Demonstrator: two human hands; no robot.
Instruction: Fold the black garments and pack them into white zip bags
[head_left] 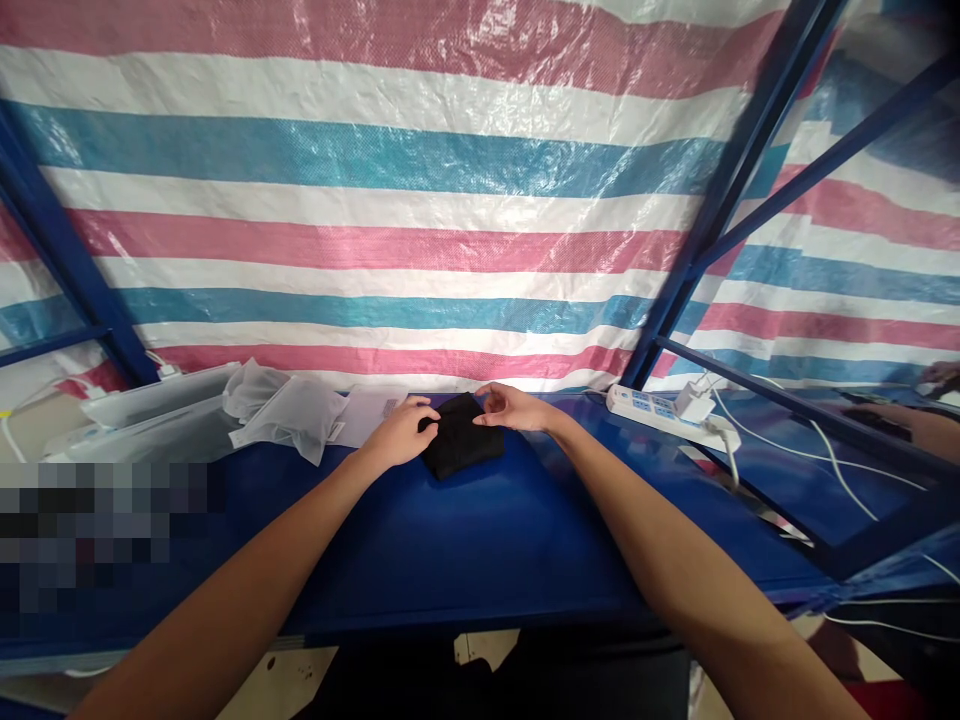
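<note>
A black folded cloth lies on the blue tabletop, between my two hands. My left hand is at its left edge, with thumb and fingers closed on the fabric there. At the upper right of the cloth, my right hand has its thumb and forefinger apart in a curve, the tips touching or just over the fabric. What kind of item the folded cloth is cannot be made out.
Behind my left hand lie a flat pale packet and crumpled translucent plastic bags. A white power strip with plugs and cables stands at right. Blue metal posts frame a striped tarp. Another person's hand shows at far right.
</note>
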